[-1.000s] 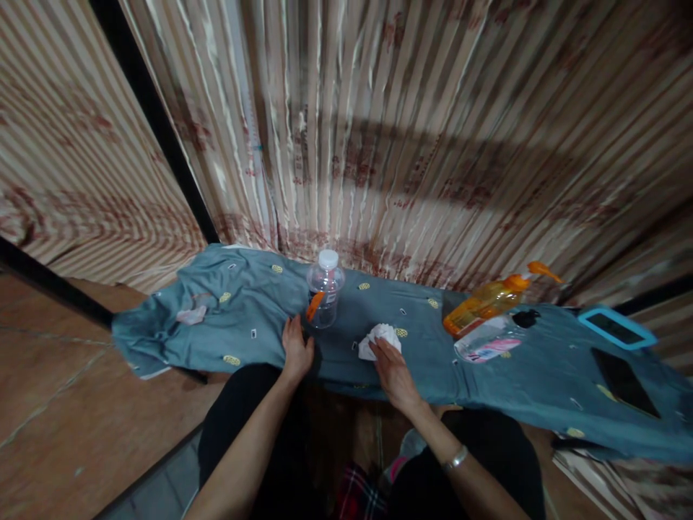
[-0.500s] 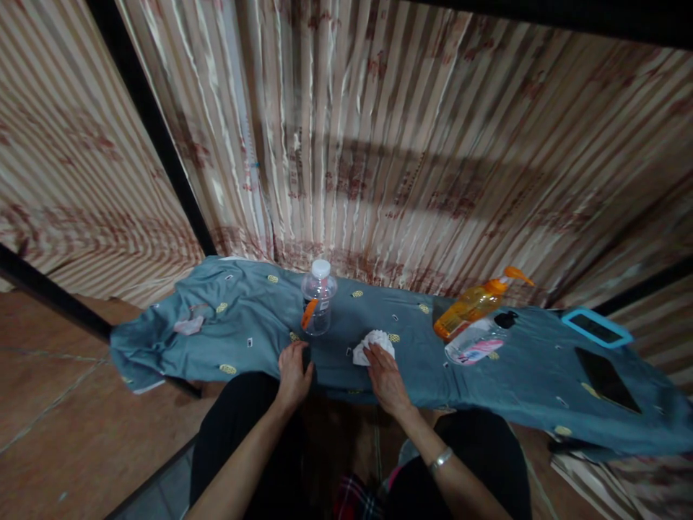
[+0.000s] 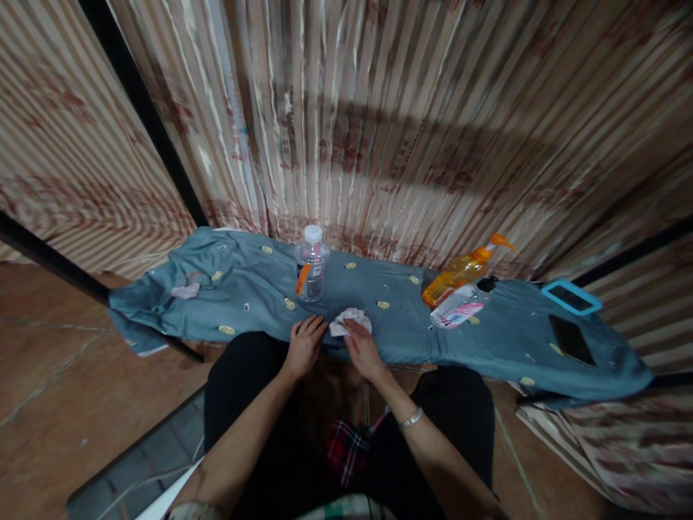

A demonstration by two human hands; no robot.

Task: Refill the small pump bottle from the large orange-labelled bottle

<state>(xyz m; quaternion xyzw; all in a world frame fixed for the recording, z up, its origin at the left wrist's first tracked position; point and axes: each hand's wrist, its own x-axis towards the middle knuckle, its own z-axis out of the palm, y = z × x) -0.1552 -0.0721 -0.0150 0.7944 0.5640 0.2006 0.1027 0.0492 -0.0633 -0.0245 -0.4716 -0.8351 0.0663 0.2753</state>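
Fingertips of the right hand [image 3: 362, 352] are pressed onto the crumpled tissue [image 3: 349, 321] at frame centre — pinned against the blue cloth [image 3: 260, 303]; the left hand [image 3: 304, 347] is laid flat, spread, steadying it.

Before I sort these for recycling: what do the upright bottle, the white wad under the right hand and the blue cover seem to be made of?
The upright bottle looks like clear thin plastic: see-through, with a white cap. The white wad under the right hand looks like crumpled tissue or soft paper, matte and creased. The blue cover looks like woven fabric, matte, folding in soft wrinkles.
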